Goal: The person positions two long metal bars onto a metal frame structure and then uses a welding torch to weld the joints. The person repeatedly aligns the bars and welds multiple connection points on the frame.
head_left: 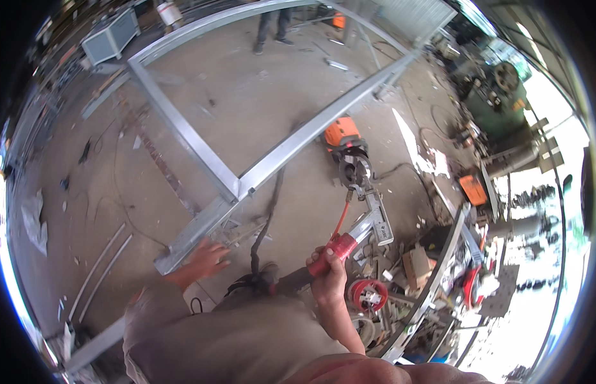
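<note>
My right hand (329,275) is wrapped round the red cylindrical body of a tool (335,253). A silver metal section (361,228) extends from the red body toward a C-shaped metal piece (381,221); whether they are joined I cannot tell. Beside the tool runs a thin orange hose or cord (341,219). My left hand (205,259) has its fingers apart and holds nothing. It is by the near end of a square steel tube frame (202,221); whether it touches the metal is unclear. Beyond the tool stands an orange and black machine (343,137) with a round part.
A red bucket (368,295) with scraps stands at my right, among offcuts and a cardboard box (418,267). A dark cable (269,221) crosses the floor. Thin rods (99,275) lie at left. Another person's legs (272,29) show at the far side.
</note>
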